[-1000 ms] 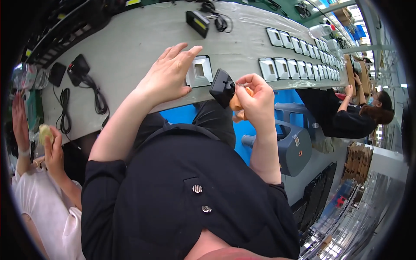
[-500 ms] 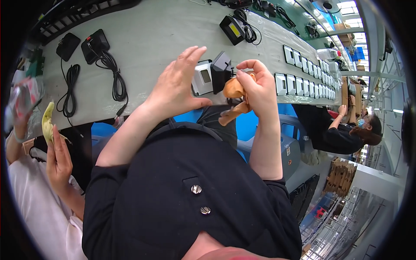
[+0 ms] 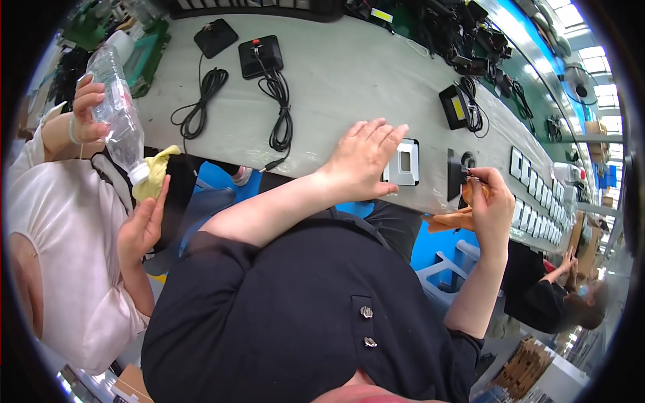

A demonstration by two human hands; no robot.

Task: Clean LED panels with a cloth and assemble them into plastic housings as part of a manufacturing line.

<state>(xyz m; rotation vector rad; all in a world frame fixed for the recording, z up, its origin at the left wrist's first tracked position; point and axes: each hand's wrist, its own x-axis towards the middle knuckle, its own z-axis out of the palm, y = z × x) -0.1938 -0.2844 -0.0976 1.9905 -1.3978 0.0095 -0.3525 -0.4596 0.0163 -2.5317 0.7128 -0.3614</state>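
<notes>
My left hand (image 3: 363,160) is spread flat over the table edge, palm down, with nothing in it. Beside its fingertips lies a white rectangular frame (image 3: 412,173) with a dark rim and a window in its middle. Bunched in my right hand (image 3: 492,205) is an orange cloth (image 3: 451,220), its loose end hanging toward the table edge. Against the right fingers stands a black lamp housing (image 3: 455,177), tilted on edge. Whether the right fingers also pinch the housing is hidden.
On the left, a co-worker holds a clear plastic bottle (image 3: 115,111) and a yellow cloth (image 3: 153,176). Two black lamps (image 3: 261,56) with coiled cables lie further back. Another corded lamp (image 3: 453,107) sits at back right, near rows of white frames (image 3: 534,185).
The view has swung left. My right hand and the black housing have moved right, away from the white frame. The co-worker's bottle has come to the yellow cloth.
</notes>
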